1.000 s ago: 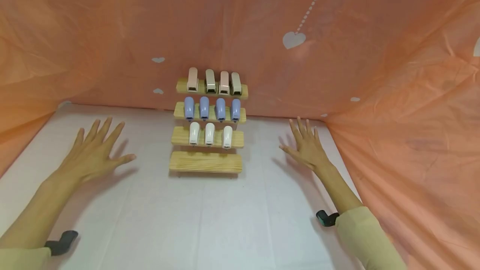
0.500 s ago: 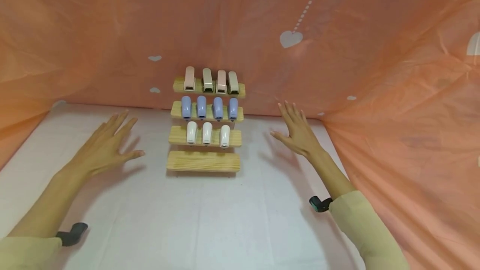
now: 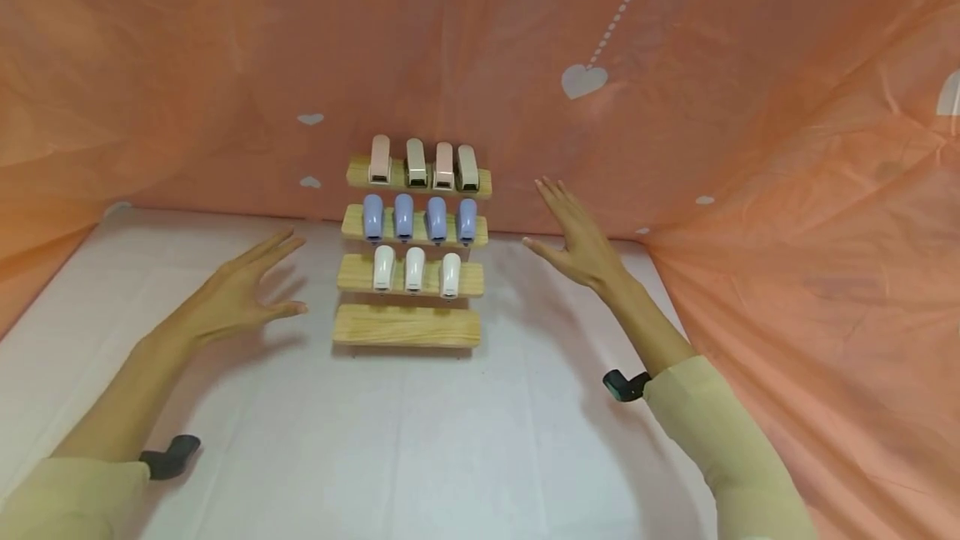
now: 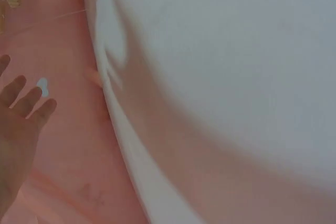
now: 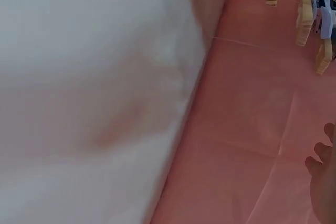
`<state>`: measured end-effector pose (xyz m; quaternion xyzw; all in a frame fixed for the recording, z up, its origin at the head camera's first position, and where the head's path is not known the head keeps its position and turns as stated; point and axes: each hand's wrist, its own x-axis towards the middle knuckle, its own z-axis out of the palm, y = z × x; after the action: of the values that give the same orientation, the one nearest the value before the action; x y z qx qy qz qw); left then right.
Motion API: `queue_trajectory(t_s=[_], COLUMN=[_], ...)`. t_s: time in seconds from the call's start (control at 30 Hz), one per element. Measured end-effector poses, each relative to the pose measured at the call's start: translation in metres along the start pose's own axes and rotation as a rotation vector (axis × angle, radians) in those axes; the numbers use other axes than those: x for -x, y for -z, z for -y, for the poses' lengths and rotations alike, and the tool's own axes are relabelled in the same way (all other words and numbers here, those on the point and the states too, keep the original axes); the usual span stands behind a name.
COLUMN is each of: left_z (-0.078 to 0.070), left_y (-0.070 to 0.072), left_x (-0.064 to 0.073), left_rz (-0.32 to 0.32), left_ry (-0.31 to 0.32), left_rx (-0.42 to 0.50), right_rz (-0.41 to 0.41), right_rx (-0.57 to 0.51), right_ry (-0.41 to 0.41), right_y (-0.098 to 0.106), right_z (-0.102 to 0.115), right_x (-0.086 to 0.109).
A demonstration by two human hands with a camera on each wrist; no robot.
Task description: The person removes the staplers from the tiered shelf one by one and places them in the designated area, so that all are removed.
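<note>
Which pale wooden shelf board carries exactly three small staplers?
The pale wooden board third from the top: it carries three glossy white staplers, while the top board and second board carry four each and the lowest board none.

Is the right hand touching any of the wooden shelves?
Apart. The head view shows a clear gap between the right hand and the wooden shelves, with white table visible there.

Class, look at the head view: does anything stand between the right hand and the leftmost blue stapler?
Yes, sideways: the other three blue staplers stand in the same row, between the right hand and the leftmost blue stapler. From above, nothing visible seems to block the way.
</note>
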<state>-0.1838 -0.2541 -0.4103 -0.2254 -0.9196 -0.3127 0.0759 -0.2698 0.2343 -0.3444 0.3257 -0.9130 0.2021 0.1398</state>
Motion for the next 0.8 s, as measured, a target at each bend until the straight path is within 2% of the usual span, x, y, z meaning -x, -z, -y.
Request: queue_trajectory(t_s=[0.17,0.43,0.7,0.8], left_z=[-0.001,-0.001,-0.009,-0.012], left_y=[-0.007,-0.010,-0.017,-0.021], left_x=[-0.004,-0.012,-0.019,-0.023], left_rz=[-0.051,-0.115,-0.063,-0.042], left_ry=[-0.066,-0.032,0.075,0.090], left_rx=[0.028,0.097,0.238,0.295], right_rz=[-0.046,-0.123,-0.154,-0.154], right_rx=[-0.054,-0.147,-0.310,-0.383], right_ry=[0.038,0.079,0.117,0.126], right_y=[0.000,0.003,0.000,-0.002], right_z=[0.005,0.015,0.020,0.023], right_x=[-0.015,-0.039,-0.060,-0.067])
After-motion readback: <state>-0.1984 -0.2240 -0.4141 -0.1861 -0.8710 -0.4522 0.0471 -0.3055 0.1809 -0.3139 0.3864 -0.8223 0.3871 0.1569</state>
